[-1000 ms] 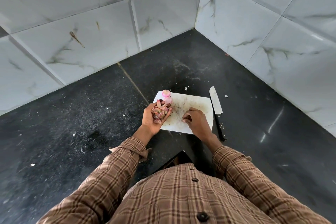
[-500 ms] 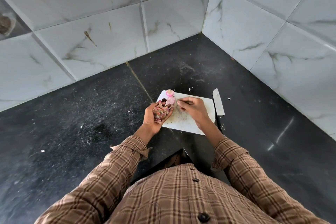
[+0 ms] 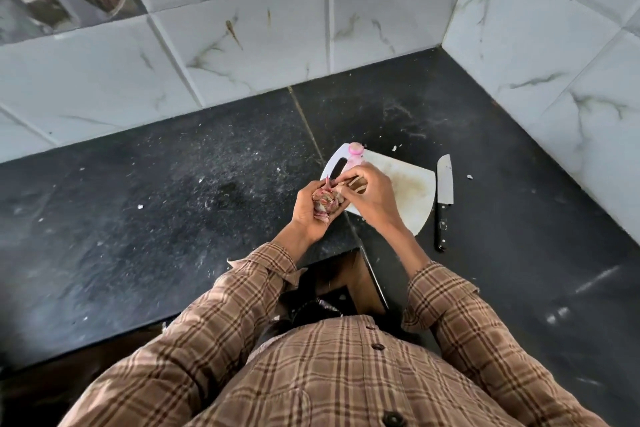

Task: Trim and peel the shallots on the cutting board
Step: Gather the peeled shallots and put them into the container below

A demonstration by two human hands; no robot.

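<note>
A loose handful of papery reddish-brown shallot skins [image 3: 323, 203] fills the cupped left hand [image 3: 311, 210], whose fingers curl round the pile at the near left corner of the white plastic cutting board [image 3: 414, 191]. The right hand [image 3: 372, 199] comes in from the other side, its fingertips [image 3: 341, 189] pinched at the top of the same pile; whether they hold a scrap or merely press it down cannot be told. Just beyond the two hands, at the board's far corner beside its handle slot, stand the peeled pale-pink shallots [image 3: 356, 156], stacked and bare of skin. No unpeeled bulb shows anywhere on the board, so trimming and peeling look essentially done, with only the gathering and discarding of waste left. Past the right hand, off the board's far edge, a black-handled kitchen knife [image 3: 444, 194] lies untouched on the speckled black stone counter [image 3: 173, 201], blade pointing toward the white marble-patterned wall tiles [image 3: 242, 55].
</note>
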